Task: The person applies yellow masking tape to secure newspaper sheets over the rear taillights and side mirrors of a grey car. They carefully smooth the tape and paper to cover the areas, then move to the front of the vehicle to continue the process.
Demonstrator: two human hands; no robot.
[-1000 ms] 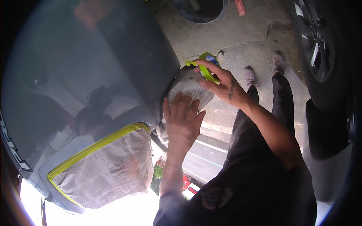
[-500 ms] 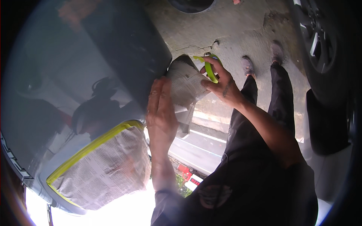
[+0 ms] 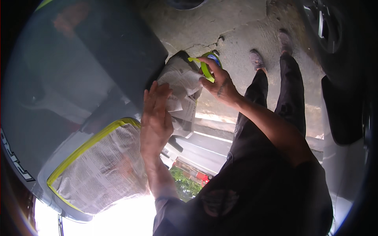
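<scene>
My left hand (image 3: 156, 124) lies along the edge of a dark grey car panel (image 3: 106, 51), fingers stretched out against a sheet of newspaper (image 3: 179, 80). The paper hangs crumpled and folded from the panel's edge. My right hand (image 3: 220, 84) grips a roll of yellow-green masking tape (image 3: 207, 72), with a short loose end sticking out toward the paper. Thumb and fingers of that hand sit at the paper's outer side. Below on the left, more newspaper (image 3: 100, 169) covers a window-like opening, bordered by yellow-green tape (image 3: 84, 147).
A concrete floor (image 3: 220, 23) with cracks lies beneath. Another dark vehicle's wheel (image 3: 323, 27) and a black mudflap (image 3: 340, 114) stand at the right. My legs and shoes (image 3: 256, 59) show between. A road (image 3: 204, 147), a red vehicle and green plants lie beyond.
The whole view has shifted. My left hand has moved slightly down along the panel edge, its fingers more spread on the newspaper. My right hand still holds the tape roll beside the paper.
</scene>
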